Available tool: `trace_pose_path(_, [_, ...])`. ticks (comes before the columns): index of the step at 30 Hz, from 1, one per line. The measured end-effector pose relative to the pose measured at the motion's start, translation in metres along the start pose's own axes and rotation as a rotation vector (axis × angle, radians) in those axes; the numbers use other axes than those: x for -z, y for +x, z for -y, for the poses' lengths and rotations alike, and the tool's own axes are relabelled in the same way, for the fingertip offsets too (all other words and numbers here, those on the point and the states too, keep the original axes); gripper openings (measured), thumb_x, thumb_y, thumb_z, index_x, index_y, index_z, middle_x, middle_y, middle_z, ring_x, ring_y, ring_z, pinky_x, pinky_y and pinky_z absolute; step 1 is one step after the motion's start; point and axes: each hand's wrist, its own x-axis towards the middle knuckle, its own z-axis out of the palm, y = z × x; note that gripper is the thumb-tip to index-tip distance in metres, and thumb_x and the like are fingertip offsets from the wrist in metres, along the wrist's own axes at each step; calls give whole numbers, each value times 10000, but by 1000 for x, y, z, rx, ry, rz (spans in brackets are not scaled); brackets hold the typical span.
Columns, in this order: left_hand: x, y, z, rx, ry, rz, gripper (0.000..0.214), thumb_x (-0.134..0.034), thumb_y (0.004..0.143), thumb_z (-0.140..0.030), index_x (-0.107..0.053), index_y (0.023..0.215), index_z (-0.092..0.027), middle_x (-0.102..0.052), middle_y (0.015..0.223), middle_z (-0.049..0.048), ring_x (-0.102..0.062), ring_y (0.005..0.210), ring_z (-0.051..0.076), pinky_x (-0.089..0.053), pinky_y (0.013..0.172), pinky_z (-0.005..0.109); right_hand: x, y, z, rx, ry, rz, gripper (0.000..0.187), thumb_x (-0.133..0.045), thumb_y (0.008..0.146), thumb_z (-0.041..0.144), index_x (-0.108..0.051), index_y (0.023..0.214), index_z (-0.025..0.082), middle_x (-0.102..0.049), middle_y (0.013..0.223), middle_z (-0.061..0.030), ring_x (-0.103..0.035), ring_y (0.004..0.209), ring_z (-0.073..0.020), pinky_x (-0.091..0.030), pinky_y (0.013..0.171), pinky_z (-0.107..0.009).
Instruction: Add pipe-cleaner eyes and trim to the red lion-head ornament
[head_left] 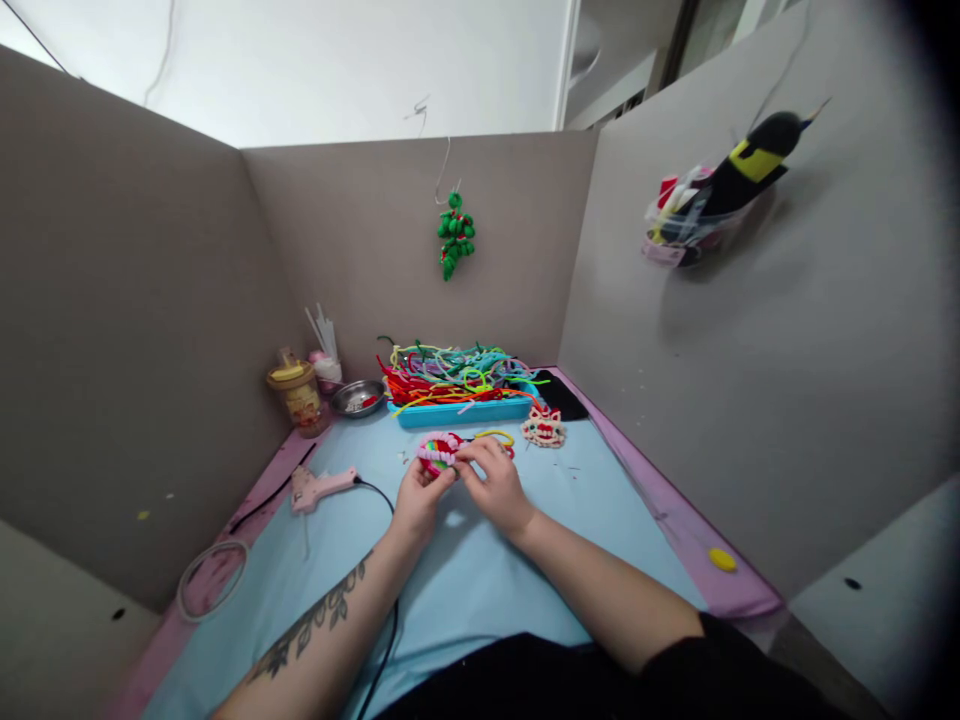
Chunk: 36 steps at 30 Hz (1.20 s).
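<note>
A small pipe-cleaner craft piece (438, 450) in pink, red and green is held up over the blue cloth. My left hand (420, 497) grips its lower left side between thumb and fingers. At its right edge, the fingers of my right hand (495, 480) are closed in a pinch on the piece's pink strand. Behind my right fingers, a yellow looped pipe cleaner (496, 436) and a bit of red show. Just to the right lies a cream and red pipe-cleaner face (544, 428).
A blue tray (465, 412) heaped with coloured pipe cleaners stands at the back. Left of it are a metal bowl (358, 398), a lidded cup (300, 395) and a pink glue gun (322, 487), its black cord (393, 620) running past my left arm. Grey partitions (420, 240) enclose the table.
</note>
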Motion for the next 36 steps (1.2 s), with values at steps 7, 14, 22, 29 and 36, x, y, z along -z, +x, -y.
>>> trace_pose_path(7, [-3,-3,-4,52,-100,20,385,-736,676,-274,-596,1023,-182,-664,990,59,-618,897,171,-467,822,299,0,1,1,-6,-29,12,109,-530,836,184,-629,875,210,-579,867,-56,-536,853,-192,-441,790,-348])
trace_pose_path(14, [1,-1,1,71,-108,-9,340,-765,643,-232,-630,951,-182,-671,954,51,-615,889,170,-464,841,304,1,1,1,-20,-58,55,127,-534,820,164,-633,874,221,-590,874,-57,-533,871,-205,-435,794,-356])
trace_pose_path(22, [3,1,2,53,-102,15,442,-768,637,-224,-595,1044,-199,-668,1016,56,-620,930,184,-465,844,301,1,2,4,2,-77,82,121,-528,823,166,-628,866,220,-602,874,-61,-528,884,-213,-430,799,-363])
trace_pose_path(29, [-1,0,0,36,-55,19,472,-758,647,-231,-574,1079,-178,-665,1035,73,-622,935,184,-463,845,297,0,1,4,-32,-35,83,105,-551,787,146,-606,854,205,-581,870,-58,-524,877,-207,-431,804,-357])
trace_pose_path(36, [-3,-1,-1,26,-33,17,484,-753,644,-211,-570,1091,-179,-666,1048,78,-622,963,200,-470,849,303,2,3,7,-52,-6,63,92,-550,764,136,-595,806,205,-550,890,-62,-527,885,-204,-437,810,-361])
